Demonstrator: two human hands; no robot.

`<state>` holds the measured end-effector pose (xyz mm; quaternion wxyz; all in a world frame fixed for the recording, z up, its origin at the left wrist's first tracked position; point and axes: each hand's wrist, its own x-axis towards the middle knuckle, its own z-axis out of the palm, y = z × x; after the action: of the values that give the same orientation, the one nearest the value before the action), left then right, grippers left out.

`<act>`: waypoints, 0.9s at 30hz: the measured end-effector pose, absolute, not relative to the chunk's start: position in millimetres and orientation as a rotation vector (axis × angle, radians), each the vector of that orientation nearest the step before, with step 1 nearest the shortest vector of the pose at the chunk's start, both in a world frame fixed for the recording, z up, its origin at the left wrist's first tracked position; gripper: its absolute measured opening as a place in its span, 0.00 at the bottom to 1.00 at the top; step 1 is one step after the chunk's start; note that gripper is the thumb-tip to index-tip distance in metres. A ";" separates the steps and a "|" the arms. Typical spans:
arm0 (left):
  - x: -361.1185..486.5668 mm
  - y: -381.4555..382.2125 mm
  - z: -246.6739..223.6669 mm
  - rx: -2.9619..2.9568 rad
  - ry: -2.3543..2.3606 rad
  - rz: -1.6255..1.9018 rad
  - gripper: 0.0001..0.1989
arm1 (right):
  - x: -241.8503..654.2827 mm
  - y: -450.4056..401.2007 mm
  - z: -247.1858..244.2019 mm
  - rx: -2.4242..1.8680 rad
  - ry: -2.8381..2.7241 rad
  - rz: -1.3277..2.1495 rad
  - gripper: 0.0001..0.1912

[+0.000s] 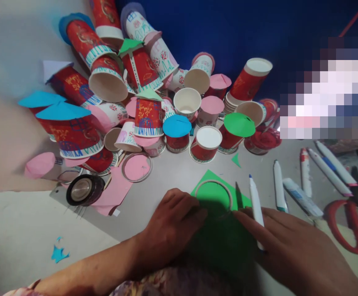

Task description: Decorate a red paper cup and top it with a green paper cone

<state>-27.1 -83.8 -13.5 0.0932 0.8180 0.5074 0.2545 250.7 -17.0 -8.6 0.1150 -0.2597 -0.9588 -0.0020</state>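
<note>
A sheet of green paper (pixel 211 250) lies on the table in front of me, with a thin round ring (pixel 230 196) flat on it. The curled fingers of my left hand (pixel 177 218) press at the ring's left edge. My right hand (pixel 290 242) holds a white marker (pixel 256 205), its blue tip up, between the fingers. The right fingertips rest by the ring's lower right edge. Part of the ring's near side is hidden in shadow and behind the fingers.
Decorated paper cups (pixel 83 133) are piled at the back, several with paper roofs. At left are a dark round jar (pixel 85 190) and pink paper (pixel 117 187) bearing another ring. At right lie several markers (pixel 279 185), a glue tube (pixel 302 197) and red-handled scissors (pixel 345 226). Blue scraps (pixel 58 254) lie at lower left.
</note>
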 end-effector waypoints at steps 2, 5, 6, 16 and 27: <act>-21.9 -84.0 -18.9 2.396 1.583 0.754 0.06 | 250.5 -17.9 -8.0 -0.766 -2.810 0.008 0.30; -17.7 -85.0 -25.4 2.280 1.635 0.797 0.06 | 251.6 -19.0 -9.8 -0.790 -2.800 0.010 0.30; -17.2 -85.5 -26.7 2.237 1.643 0.814 0.06 | 252.0 -19.0 -10.7 -0.801 -2.799 0.009 0.30; -19.1 -83.9 -25.1 1.971 1.754 0.739 0.07 | 250.6 -17.4 -8.5 -0.854 -2.865 0.049 0.21; -16.8 -84.0 -27.6 1.832 1.775 0.931 0.04 | 254.3 -20.0 -6.9 -0.897 -2.790 0.137 0.23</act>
<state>-16.8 -84.0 -27.6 0.2116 0.6594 0.6389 0.3350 254.3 -20.0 -6.9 0.1037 -0.3040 -0.9459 0.0465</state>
